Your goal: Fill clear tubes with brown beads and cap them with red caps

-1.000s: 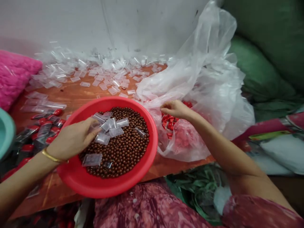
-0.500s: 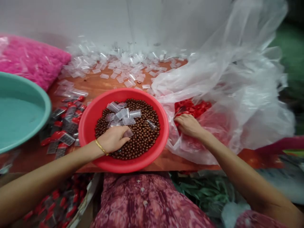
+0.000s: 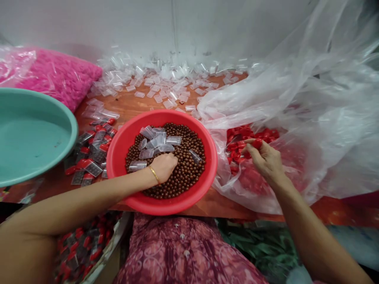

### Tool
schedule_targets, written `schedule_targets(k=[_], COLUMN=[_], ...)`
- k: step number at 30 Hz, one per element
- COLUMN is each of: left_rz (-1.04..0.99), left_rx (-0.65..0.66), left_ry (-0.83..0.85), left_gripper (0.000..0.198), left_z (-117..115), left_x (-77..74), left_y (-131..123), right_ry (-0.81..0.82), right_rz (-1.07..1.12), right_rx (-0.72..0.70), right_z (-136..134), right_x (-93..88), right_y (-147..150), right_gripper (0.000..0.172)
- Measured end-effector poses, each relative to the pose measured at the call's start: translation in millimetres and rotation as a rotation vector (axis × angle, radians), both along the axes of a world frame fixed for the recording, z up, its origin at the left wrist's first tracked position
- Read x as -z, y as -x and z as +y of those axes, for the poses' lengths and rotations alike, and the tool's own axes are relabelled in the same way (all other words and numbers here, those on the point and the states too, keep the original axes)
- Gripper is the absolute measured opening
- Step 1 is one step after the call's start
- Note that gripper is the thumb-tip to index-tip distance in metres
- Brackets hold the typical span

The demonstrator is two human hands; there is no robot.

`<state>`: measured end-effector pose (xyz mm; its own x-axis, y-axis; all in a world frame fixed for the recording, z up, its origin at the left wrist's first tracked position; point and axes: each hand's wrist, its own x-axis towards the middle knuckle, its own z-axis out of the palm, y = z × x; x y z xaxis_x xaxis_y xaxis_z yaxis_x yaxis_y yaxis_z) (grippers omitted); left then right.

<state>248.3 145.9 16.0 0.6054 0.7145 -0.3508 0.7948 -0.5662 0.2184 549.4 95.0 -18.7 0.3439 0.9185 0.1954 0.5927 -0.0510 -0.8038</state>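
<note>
So the person has a red basin (image 3: 211,157) parked right at the front edge of the counter (image 3: 130,105), loaded with brown beads (image 3: 189,171) and a little heap of clear cases (image 3: 156,140) lying on top. Their left hand (image 3: 164,167) is down in the beads with the fingers curled in; can't tell if it's gripping anything because the fingertips are hidden. The right hand (image 3: 266,159) has its fingers drawn together on a red cap (image 3: 257,143), just above the open plastic bag (image 3: 227,187) full of loose caps (image 3: 237,146), right of the basin near the front edge.

Left of the basin there's a pile of capped cases (image 3: 93,154), with a teal tub (image 3: 72,128) next to it. Pink sack (image 3: 66,75) sits toward the back left, and loads more empties (image 3: 174,85) are scattered along the back edge by the wall (image 3: 142,29).
</note>
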Motion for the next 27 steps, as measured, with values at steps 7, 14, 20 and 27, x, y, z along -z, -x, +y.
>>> schedule_targets(k=[7,14,20,27], left_rz=[-0.400,-1.233,-1.283,-1.253], left_rx=[-0.296,-0.508,-0.577,-0.434], left_ry=[0.188,0.783,1.049,0.953], left_gripper=[0.007,0.033,0.049,0.046], left_z=[33,32,10,4], left_x=[28.5,9.6,-4.9,-12.4], left_y=[-12,6,22,23], right_ry=[-0.013,0.048,0.164,0.163], right_rz=[0.474,0.726,0.600,0.580], right_rx=[-0.084,-0.327,-0.456,-0.463], right_z=[0,4,9,21], right_x=[-20.9,-41.4,-53.4,-46.6], right_y=[51,81,116,140], right_gripper=[0.014,0.025,0.037,0.041])
